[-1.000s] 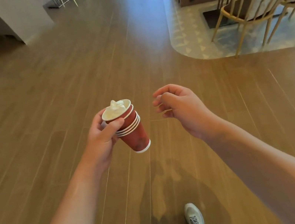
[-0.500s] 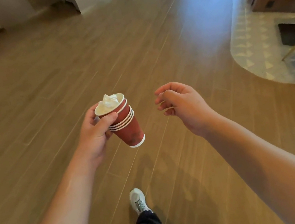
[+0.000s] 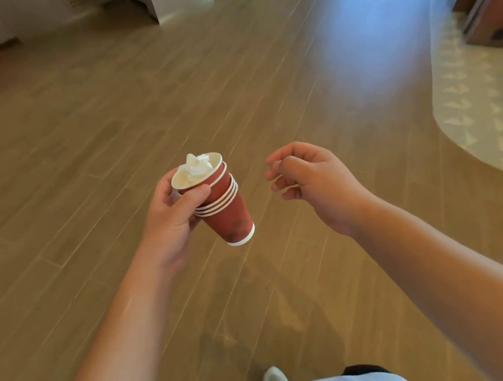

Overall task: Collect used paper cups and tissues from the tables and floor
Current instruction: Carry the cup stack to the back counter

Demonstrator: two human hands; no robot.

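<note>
Cups [image 3: 224, 204], red and nested, sit tilted in my left hand [image 3: 169, 217], thumb curled across the rim, tissue [image 3: 194, 166] stuffed in the top one. My right hand [image 3: 311, 177] hangs beside them, fingers loosely curled, holding nothing.

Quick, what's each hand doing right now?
Left hand: grips the stack of red paper cups, tissue in the top one.
Right hand: holds nothing, fingers loosely curled.
</note>
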